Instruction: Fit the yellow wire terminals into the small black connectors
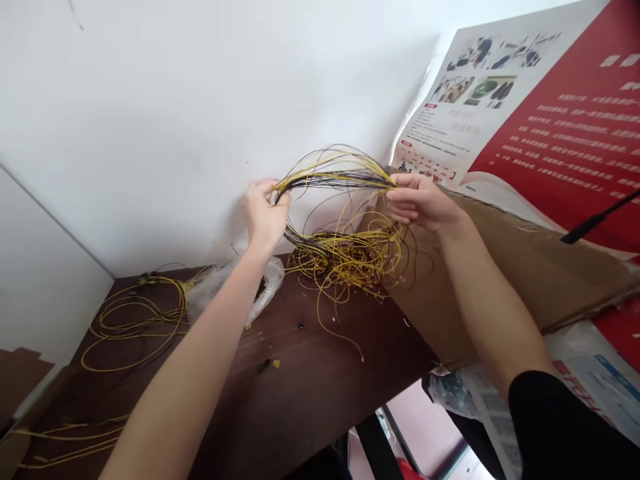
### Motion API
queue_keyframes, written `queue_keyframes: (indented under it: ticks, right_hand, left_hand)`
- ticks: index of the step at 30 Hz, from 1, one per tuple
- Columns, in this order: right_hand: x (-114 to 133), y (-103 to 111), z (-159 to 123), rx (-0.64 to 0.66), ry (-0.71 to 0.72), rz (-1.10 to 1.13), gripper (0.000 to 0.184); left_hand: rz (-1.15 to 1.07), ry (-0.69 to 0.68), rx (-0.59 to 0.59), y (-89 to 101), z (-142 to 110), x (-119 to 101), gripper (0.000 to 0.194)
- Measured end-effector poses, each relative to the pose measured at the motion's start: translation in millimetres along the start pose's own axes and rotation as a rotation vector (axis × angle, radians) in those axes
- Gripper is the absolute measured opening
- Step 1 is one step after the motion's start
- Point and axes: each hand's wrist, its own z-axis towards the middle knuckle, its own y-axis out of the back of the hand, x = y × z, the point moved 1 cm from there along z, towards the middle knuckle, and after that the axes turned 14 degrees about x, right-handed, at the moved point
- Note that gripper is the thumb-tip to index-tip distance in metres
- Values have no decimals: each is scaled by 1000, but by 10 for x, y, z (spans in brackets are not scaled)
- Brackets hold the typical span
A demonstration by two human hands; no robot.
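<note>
A bundle of thin yellow and black wires [340,177] is stretched in a loose arch between my two hands, above the table. My left hand [267,212] is closed around the bundle's left end, where the wires bend down toward the heap. The right end is pinched between the thumb and fingers of my right hand [417,200]. Below the arch, a tangled heap of yellow and black wires [357,260] lies at the table's back edge, and some strands hang down to it. One yellow strand trails forward from the heap across the table.
The dark brown table [300,400] meets a white wall [175,133]. Left of the heap are a clear plastic bag [273,283] and coiled yellow wires [135,327]. A cardboard sheet [525,257] and a red-and-white poster [560,120] lean at the right. Small scraps dot the tabletop.
</note>
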Motion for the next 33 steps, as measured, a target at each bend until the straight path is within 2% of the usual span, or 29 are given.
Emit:
queue_keyframes:
  ticks: [3, 4, 6, 8, 10, 14, 16, 18, 21, 24, 26, 28, 31, 33]
  right_hand:
    - [-31, 90, -124, 119, -106, 5, 29]
    - [-36, 114, -145, 125, -117, 4, 32]
    - [-37, 163, -164, 96, -109, 5, 36]
    - [-26, 220, -164, 18, -74, 14, 39]
    - [-3, 294, -158, -96, -33, 32, 41]
    - [49, 441, -132, -272, -1, 49, 37]
    - [53, 482, -105, -313, 6, 44, 35]
    - [20, 495, -77, -354, 8, 54, 32]
    - [-106, 462, -60, -380, -50, 45, 29]
    - [-270, 375, -69, -225, -187, -20, 31]
    - [-357, 308, -71, -81, -256, -66, 32]
    - [-407, 256, -61, 10, -279, -121, 31]
    - [-422, 230, -32, 43, -280, -193, 27]
    - [-404, 235, -23, -7, -260, -194, 25]
  left_hand:
    - [106, -28, -82, 132, 74, -35, 14]
    - [59, 9, -62, 150, 79, -54, 13]
    - [-111, 139, 50, 162, 64, -100, 8]
    - [-257, 266, 227, 171, 29, -151, 5]
    - [-307, 326, 441, 200, -7, -200, 9]
    - [-213, 472, 960, 277, -66, -236, 16]
    - [-218, 526, 1102, 295, -88, -228, 23]
    - [-346, 477, 1055, 295, -99, -230, 28]
    - [-555, 310, 840, 276, -110, -293, 28]
    - [-578, 204, 699, 223, -124, -426, 29]
    - [-550, 171, 649, 165, -129, -521, 30]
    - [-529, 147, 622, 106, -126, -598, 31]
    - [-487, 121, 614, 69, -108, -663, 30]
    - [-434, 112, 611, 92, -98, -674, 29]
